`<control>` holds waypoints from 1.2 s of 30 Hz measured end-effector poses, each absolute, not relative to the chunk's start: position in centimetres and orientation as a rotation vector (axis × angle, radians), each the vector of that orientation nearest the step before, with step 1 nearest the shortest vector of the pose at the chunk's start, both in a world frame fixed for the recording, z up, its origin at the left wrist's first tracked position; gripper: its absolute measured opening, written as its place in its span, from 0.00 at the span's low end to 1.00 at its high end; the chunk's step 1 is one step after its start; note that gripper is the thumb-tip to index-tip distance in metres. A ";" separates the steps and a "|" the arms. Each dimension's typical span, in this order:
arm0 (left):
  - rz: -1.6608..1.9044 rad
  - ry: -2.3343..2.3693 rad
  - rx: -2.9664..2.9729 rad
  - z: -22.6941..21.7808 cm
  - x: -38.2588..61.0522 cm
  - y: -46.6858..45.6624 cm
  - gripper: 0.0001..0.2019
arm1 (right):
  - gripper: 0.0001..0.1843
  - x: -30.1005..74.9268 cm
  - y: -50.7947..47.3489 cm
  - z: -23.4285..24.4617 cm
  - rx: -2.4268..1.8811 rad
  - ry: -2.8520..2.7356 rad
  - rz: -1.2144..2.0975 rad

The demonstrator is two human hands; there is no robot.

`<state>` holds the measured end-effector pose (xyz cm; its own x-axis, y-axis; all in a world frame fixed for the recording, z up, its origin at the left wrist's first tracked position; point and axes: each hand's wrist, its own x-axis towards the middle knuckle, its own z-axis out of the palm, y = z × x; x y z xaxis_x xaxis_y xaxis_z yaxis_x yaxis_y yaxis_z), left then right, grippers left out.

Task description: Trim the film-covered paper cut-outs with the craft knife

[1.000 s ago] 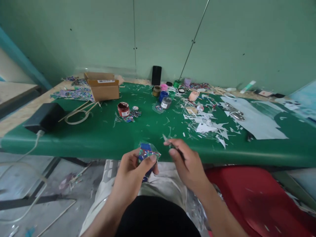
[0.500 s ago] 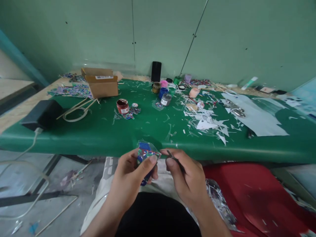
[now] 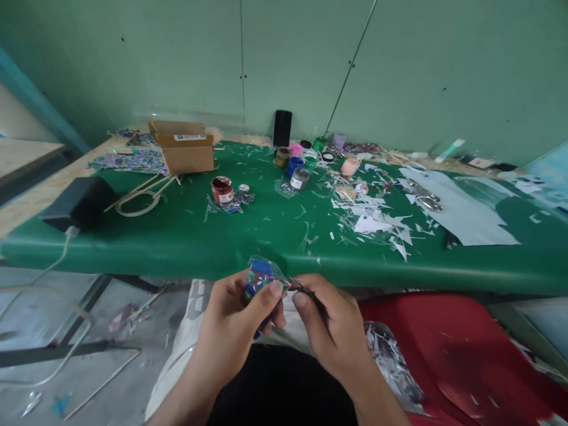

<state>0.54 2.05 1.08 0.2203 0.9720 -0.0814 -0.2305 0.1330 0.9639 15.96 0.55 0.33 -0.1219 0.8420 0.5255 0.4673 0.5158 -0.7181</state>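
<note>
Just off the table's front edge, my left hand [image 3: 235, 313] is closed on a multicoloured patterned sheet piece [image 3: 265, 278] with a clear film edge and a blue part. The thumb presses flat on its face. My right hand [image 3: 332, 319] is closed around a thin dark metal tool [image 3: 304, 288], pinched between thumb and fingers. Most of that tool is hidden, so its exact kind does not show. Its tip points left, at the right corner of the patterned piece; whether the two touch I cannot tell.
On the green-covered table [image 3: 177, 248] stand a dark red paint jar [image 3: 222, 190], a grey paint jar [image 3: 300, 179], more jars, a cardboard box [image 3: 186, 155] and a black adapter [image 3: 80, 201]. White scraps [image 3: 375, 222] and scissors [image 3: 426, 198] lie rightward. A red chair [image 3: 444, 349] stands right.
The dark tool's tip has turned lower and moved left, closer to the patterned piece's right corner. My left hand keeps its hold. The whole view has shifted slightly.
</note>
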 end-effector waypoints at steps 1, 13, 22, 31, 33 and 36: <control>1.086 0.934 1.048 1.1 0.5 2.0 0.15 | 0.07 16.0 0.5 0.3 -1.096 -1.771 0.462; 1.022 0.950 1.112 1.6 0.4 2.0 0.17 | 0.10 15.8 0.6 0.3 -1.083 -1.855 0.517; 0.949 0.976 1.187 2.7 0.2 2.0 0.17 | 0.11 15.4 0.5 0.1 -1.123 -1.908 0.349; 0.886 0.948 1.138 2.9 0.1 1.5 0.17 | 0.12 15.6 0.5 -0.2 -1.076 -1.944 0.353; 0.877 0.937 1.122 2.8 0.0 1.5 0.16 | 0.11 15.7 0.4 -0.2 -1.062 -1.945 0.361; 0.867 0.908 1.098 2.7 0.0 1.5 0.14 | 0.11 15.8 0.4 -0.2 -1.042 -1.933 0.405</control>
<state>0.00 1.49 2.68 0.3785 0.9105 -0.1666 -0.1240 0.2282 0.9657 15.81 0.37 -0.25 -0.2630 0.7953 0.5462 0.5087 0.5953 -0.6219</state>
